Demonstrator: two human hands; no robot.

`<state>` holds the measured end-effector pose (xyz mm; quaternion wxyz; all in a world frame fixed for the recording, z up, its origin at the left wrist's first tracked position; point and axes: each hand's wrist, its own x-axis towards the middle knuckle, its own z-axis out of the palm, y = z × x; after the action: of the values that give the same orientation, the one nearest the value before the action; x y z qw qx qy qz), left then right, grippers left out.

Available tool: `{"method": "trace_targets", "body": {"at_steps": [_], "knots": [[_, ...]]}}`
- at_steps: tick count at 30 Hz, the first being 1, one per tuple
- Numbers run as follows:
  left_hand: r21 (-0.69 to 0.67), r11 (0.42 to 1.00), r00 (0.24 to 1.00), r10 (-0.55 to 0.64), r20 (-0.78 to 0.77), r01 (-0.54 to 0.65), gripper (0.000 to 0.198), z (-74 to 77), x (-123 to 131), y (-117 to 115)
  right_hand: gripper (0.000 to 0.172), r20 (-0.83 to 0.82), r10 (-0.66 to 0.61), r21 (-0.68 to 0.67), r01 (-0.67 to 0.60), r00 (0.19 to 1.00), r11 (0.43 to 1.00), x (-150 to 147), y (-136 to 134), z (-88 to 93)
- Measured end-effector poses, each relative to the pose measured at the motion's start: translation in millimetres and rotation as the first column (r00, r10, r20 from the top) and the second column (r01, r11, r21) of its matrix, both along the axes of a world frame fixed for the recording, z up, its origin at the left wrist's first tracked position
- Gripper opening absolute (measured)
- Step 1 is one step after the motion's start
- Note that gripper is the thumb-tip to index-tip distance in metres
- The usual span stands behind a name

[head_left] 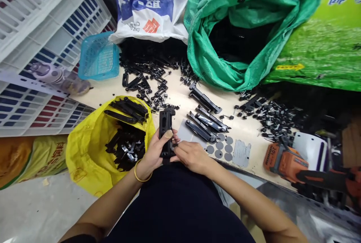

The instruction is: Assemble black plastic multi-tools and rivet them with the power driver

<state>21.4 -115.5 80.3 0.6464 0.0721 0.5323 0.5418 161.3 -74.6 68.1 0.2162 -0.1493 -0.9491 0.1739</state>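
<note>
Head view: apparently adjusted black part (165,123) by table's edge (255,162), clamped in left hand (154,148) and right hand (194,156); likely needed steadiness next.

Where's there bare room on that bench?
Between the blue basket and yellow bag; between the held black part and long black parts; between those and the right heap. Small black parts crowd below the white sack.

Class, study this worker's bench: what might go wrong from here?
1. If it slips, the long black part in the left hand might drop into the open yellow bag beside it.
2. Small black pieces lie loose on the bench; some could be knocked off.
3. The orange tool, near the front edge, might get bumped.
</note>
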Motion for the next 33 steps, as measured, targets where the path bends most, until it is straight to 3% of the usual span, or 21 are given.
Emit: {"method": "trace_targets", "body": {"at_steps": [5,9,10,12,14,15,17,21,23,25,27,31,33], "knots": [[0.158,0.987,0.982,0.047,-0.184,-0.018,0.037,-5.3,11,4,0.038,0.049,-0.062,-0.194,0.070,0.997,0.979,16,0,-6.0],[0.130,0.990,0.958,0.084,-0.275,-0.049,0.040,-12.6,11,7,0.039,0.163,0.020,-0.287,0.028,0.986,0.957,25,26,-8.6],[0.098,0.992,0.968,0.099,-0.231,-0.078,0.041,-14.4,12,8,0.044,0.179,-0.024,-0.281,0.074,0.984,0.957,26,41,-9.6],[-0.007,0.992,0.989,0.123,-0.087,-0.124,0.039,-18.2,17,12,0.056,0.213,-0.262,-0.215,0.307,0.941,0.927,27,79,-13.7],[-0.124,0.985,0.992,0.124,0.038,-0.119,0.036,-23.0,28,16,0.049,0.286,-0.573,-0.113,0.621,0.768,0.776,28,120,-20.7],[-0.168,0.981,0.990,0.111,0.083,-0.095,0.035,-25.7,35,17,0.046,0.363,-0.627,-0.093,0.697,0.689,0.711,29,139,-24.7],[-0.200,0.979,0.987,0.079,0.139,-0.050,0.034,-31.2,49,19,0.036,0.517,-0.585,-0.133,0.733,0.625,0.667,36,168,-31.1],[-0.155,0.987,0.992,0.056,0.116,-0.038,0.034,-41.0,69,22,0.028,0.532,-0.534,-0.245,0.723,0.657,0.646,75,180,-30.6],[-0.132,0.989,0.995,0.069,0.071,-0.059,0.032,-45.6,73,26,0.029,0.505,-0.466,-0.407,0.677,0.726,0.613,98,170,-27.1],[-0.091,0.992,0.996,0.085,0.021,-0.082,0.029,-50.9,75,32,0.030,0.504,-0.352,-0.587,0.612,0.789,0.530,113,157,-26.4],[-0.023,0.994,0.994,0.103,-0.022,-0.103,0.027,-56.9,76,39,0.031,0.497,-0.332,-0.686,0.598,0.801,0.414,117,146,-30.1],[0.079,0.981,0.982,0.180,-0.050,-0.176,0.029,-68.0,74,57,0.042,0.446,-0.479,-0.781,0.590,0.756,0.203,107,131,-46.0],[0.063,0.982,0.984,0.178,-0.005,-0.177,0.029,-71.1,73,65,0.051,0.421,-0.537,-0.809,0.571,0.731,0.142,103,126,-53.7]]}}
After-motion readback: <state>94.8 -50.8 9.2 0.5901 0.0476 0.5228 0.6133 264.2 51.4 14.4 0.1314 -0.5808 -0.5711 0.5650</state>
